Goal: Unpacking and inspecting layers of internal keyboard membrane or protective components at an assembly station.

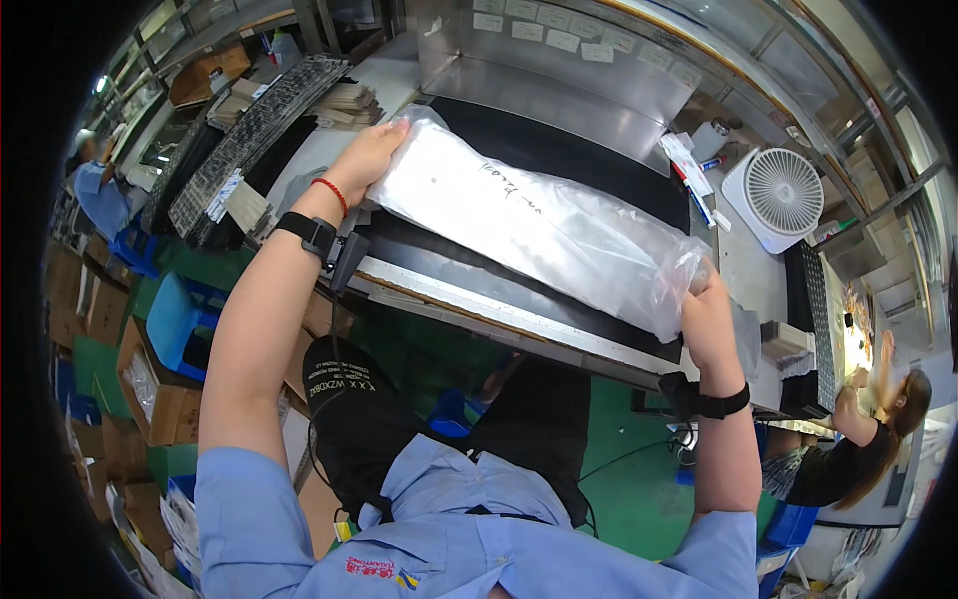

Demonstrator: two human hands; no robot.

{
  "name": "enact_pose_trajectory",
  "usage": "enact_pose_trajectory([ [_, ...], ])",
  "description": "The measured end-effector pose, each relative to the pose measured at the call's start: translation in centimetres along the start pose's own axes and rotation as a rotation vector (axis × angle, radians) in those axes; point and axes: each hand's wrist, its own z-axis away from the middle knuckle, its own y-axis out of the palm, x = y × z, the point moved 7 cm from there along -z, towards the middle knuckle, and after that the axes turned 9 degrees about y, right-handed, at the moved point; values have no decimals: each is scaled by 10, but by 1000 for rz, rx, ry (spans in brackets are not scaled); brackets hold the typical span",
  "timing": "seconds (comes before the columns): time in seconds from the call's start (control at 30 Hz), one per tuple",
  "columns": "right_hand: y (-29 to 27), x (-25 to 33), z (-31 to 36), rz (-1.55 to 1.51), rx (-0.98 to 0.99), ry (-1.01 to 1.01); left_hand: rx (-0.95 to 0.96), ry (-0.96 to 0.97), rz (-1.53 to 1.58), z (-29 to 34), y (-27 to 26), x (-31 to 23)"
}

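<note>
A long clear plastic bag point(529, 225) with a flat white content and dark handwriting stretches between my two hands, above the dark mat point(569, 155) on the workbench. At its far left end, my left hand point(377, 155) is closed on the bag, fingers partly hidden behind it. On the right, my right hand point(707, 314) grips the crumpled loose end of the plastic. The bag slants down from left to right. Both wrists carry black strapped devices.
A white fan point(783, 197) stands right of the mat, beside markers point(696, 195) and paper slips. Dark perforated strips point(264, 130) are stacked at the left. A metal edge point(469, 307) runs along the bench front. Two other people work nearby, one point(863, 429) at right.
</note>
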Motion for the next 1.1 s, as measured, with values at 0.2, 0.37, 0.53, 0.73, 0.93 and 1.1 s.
enact_pose_trajectory([
  [0.2, -8, -34, -15, -488, 198, 180, -141, 125, -262, -10, -34, 1],
  [0.37, -21, -44, -18, -619, 222, 279, -165, 106, -367, -9, -52, -2],
  [0.53, -7, -48, -8, -622, 277, 346, -95, 123, -331, -9, -14, -8],
  [0.73, -38, -39, -9, -466, 240, 124, -80, 174, -389, -8, -21, -55],
  [0.93, -86, -36, 12, -683, 0, 76, -97, 219, -419, -8, -26, -71],
  [1.1, -124, -67, 20, -677, -36, 120, -401, 449, -662, -22, -87, -80],
])
